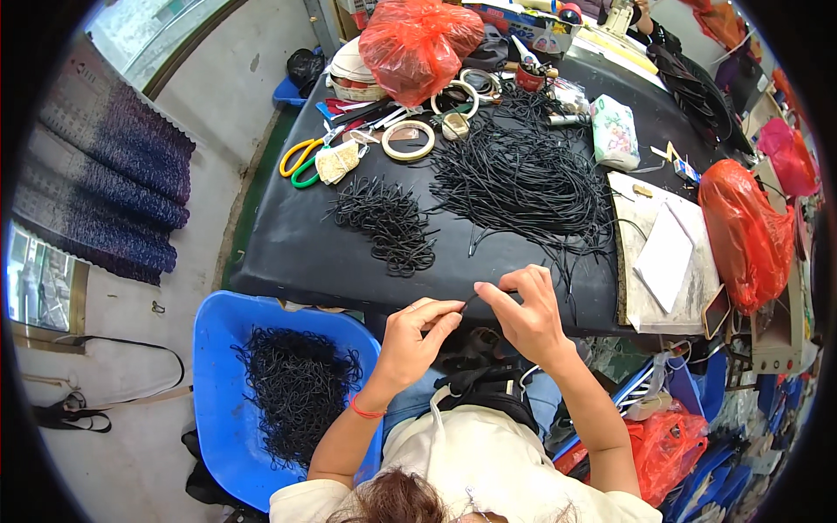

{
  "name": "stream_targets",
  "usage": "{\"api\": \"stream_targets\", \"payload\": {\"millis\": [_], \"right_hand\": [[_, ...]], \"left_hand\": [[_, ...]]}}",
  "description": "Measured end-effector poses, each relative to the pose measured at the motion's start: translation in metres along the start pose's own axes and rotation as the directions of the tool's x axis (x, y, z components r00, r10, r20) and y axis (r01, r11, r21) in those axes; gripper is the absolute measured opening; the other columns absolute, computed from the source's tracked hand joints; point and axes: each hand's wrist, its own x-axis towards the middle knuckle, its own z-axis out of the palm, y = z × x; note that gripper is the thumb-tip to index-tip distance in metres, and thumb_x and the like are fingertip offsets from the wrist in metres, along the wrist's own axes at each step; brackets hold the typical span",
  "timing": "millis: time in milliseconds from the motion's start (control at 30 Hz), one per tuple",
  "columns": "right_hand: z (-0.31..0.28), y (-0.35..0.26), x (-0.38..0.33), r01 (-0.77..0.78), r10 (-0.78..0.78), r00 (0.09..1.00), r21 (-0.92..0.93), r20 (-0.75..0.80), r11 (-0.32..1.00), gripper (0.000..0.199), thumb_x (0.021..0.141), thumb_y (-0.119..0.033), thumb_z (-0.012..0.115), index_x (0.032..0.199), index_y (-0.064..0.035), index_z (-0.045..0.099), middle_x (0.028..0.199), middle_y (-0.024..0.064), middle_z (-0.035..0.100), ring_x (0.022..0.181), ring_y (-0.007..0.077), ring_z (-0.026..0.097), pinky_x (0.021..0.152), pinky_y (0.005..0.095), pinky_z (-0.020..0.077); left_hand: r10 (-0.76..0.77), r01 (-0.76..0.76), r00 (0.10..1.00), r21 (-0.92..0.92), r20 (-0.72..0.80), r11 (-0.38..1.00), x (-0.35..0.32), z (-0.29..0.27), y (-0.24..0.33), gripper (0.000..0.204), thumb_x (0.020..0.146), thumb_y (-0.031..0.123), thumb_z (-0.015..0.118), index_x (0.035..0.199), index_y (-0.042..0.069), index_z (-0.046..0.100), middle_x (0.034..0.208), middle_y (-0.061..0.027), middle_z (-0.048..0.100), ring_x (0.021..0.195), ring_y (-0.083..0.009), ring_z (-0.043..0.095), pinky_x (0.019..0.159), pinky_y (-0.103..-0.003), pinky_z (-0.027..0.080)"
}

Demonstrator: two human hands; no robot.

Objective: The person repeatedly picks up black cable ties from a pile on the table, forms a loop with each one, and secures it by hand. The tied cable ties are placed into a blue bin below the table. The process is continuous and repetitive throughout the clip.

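Observation:
Just off the table's front edge, my left hand [417, 336] pinches a thin black cord [471, 301] between thumb and fingertips. My right hand [532, 315] grips the same cord a little to the right, with a short bent piece showing between the hands. Beyond them, a large heap of long straight black cords [523, 183] spreads over the black table [296, 253]. Left of that heap lies a smaller pile of looped black cords [384, 222]. A blue tub [207, 375] at my left side contains many tangled black cord loops [296, 383].
Scissors with yellow handles [298, 159], tape rolls [408, 139] and a red plastic bag [421, 48] occupy the table's far left. A tissue pack [615, 132], a pale board [636, 288] and another red bag [745, 235] are to the right. Someone's hand [643, 19] shows at the far right.

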Motion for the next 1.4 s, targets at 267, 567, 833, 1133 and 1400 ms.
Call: {"api": "stream_targets", "payload": {"millis": [267, 567, 833, 1133, 1400], "right_hand": [[0.000, 0.002, 0.004, -0.060, 0.066, 0.995, 0.071, -0.073, 0.996, 0.029, 0.066, 0.002, 0.064, 0.094, -0.0079, 0.064, 0.078, 0.0057, 0.050, 0.068, 0.0206, 0.050, 0.060, 0.0298, 0.0409], [0.024, -0.032, 0.009, -0.376, 0.421, 0.907, 0.399, -0.028, 0.836, 0.016, 0.077, 0.001, 0.061, 0.092, -0.0020, 0.060, 0.080, 0.0111, 0.056, 0.068, 0.0258, 0.059, 0.059, 0.0323, 0.0481], [0.027, -0.036, 0.004, -0.391, 0.403, 0.913, 0.405, 0.059, 0.827, 0.016, 0.079, 0.001, 0.058, 0.095, -0.0018, 0.060, 0.080, 0.0109, 0.055, 0.066, 0.0250, 0.057, 0.058, 0.0325, 0.0475], [0.026, -0.036, 0.003, -0.398, 0.403, 0.912, 0.390, 0.073, 0.830, 0.018, 0.078, 0.000, 0.059, 0.096, -0.0020, 0.060, 0.080, 0.0110, 0.055, 0.066, 0.0253, 0.058, 0.058, 0.0325, 0.0478], [0.010, -0.021, -0.002, -0.349, 0.345, 0.936, 0.309, 0.067, 0.885, 0.016, 0.074, 0.001, 0.064, 0.089, -0.0028, 0.063, 0.078, 0.0088, 0.056, 0.066, 0.0229, 0.058, 0.057, 0.0299, 0.0468]], "left_hand": [[-0.285, 0.321, 0.947, -0.458, 0.146, 0.829, -0.007, 0.004, -0.018, 0.016, 0.090, 0.012, 0.054, 0.098, -0.001, 0.057, 0.085, -0.0060, 0.061, 0.073, -0.0103, 0.061, 0.066, -0.022, 0.050], [-0.372, 0.322, 0.923, -0.730, 0.100, 0.603, 0.005, 0.012, -0.012, 0.017, 0.090, 0.016, 0.053, 0.102, 0.005, 0.056, 0.086, -0.0040, 0.062, 0.074, -0.0115, 0.061, 0.062, -0.023, 0.053], [-0.423, 0.333, 0.903, -0.732, 0.068, 0.594, 0.007, 0.009, -0.007, 0.020, 0.090, 0.018, 0.055, 0.104, 0.004, 0.059, 0.087, -0.0046, 0.063, 0.071, -0.0113, 0.062, 0.058, -0.021, 0.053], [-0.348, 0.258, 0.937, -0.701, 0.015, 0.665, 0.007, 0.010, -0.017, 0.020, 0.088, 0.011, 0.056, 0.105, 0.001, 0.058, 0.090, -0.0056, 0.063, 0.073, -0.0116, 0.063, 0.061, -0.021, 0.054], [-0.374, 0.254, 0.925, -0.834, 0.063, 0.489, 0.014, -0.005, -0.018, 0.010, 0.089, 0.010, 0.053, 0.093, 0.003, 0.058, 0.089, -0.0066, 0.063, 0.078, -0.0123, 0.060, 0.074, -0.027, 0.050]]}}
